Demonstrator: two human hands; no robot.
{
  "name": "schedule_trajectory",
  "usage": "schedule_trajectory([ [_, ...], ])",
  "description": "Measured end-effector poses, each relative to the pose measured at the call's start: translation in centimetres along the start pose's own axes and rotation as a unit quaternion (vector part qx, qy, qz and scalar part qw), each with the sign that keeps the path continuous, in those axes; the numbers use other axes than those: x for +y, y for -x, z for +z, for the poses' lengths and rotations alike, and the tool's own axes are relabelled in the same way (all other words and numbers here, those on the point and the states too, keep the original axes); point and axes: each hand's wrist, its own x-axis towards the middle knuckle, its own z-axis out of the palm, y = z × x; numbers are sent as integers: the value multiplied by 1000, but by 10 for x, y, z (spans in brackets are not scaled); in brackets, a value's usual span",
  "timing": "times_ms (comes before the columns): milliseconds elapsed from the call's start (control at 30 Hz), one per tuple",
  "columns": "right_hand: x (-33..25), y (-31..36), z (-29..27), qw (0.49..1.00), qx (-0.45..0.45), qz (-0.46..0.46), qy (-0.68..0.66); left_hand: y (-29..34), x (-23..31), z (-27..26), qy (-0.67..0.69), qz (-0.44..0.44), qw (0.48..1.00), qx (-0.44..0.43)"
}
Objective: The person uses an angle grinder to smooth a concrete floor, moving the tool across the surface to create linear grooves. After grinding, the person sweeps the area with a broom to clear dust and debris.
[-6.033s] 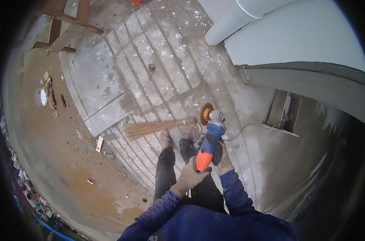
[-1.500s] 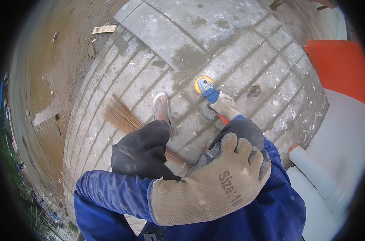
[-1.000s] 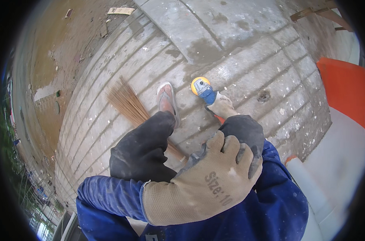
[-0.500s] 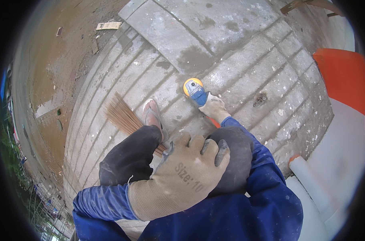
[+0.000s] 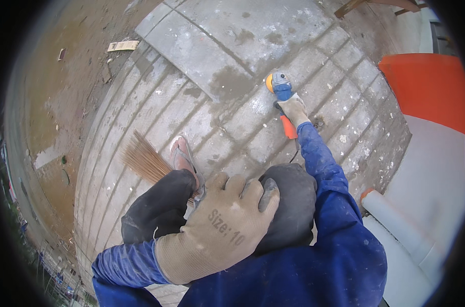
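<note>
An angle grinder (image 5: 282, 88) with a blue body, a yellow disc and an orange rear end is gripped in my gloved right hand (image 5: 295, 108). Its head lies over the grooved concrete slab (image 5: 263, 134), and I cannot tell whether the disc touches it. A dark cord trails from the rear end toward my right knee (image 5: 288, 204). My left hand (image 5: 224, 220), in a beige knit glove with grey fingertips, rests with its fingers apart against that knee and holds nothing. A straw broom (image 5: 145, 157) lies beside my sandalled foot (image 5: 183, 161), partly hidden by my left leg.
Muddy wet ground (image 5: 58, 92) borders the slab on the left, with a pale printed strip (image 5: 123, 46) near the edge. An orange panel (image 5: 427, 89) stands at the right, above a white surface (image 5: 427, 169). Wooden legs (image 5: 352, 7) show at the far right.
My right hand has moved the grinder farther away and to the right, showing its orange rear end and cord. My left hand stays at the knee; the view has shifted slightly.
</note>
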Motion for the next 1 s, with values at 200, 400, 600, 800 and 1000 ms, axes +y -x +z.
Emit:
schedule_trajectory([
  [200, 20, 96, 75, 988, -104, -73, 91, -4, 3, 6, -20, 23, 999, 34],
  [400, 84, 144, 83, 985, -131, -85, 80, -5, 4, -4, -9, 37, 998, 47],
  [600, 176, 176, 52, 997, -63, -33, 34, -14, -2, -14, 7, 23, 1000, -3],
  [800, 212, 203, 24, 998, 52, 24, 14, -24, -2, -11, 20, -1, 1000, 6],
  [1000, 236, 199, -8, 984, 144, 85, -62, -44, -6, -5, 7, 11, 1000, 19],
])
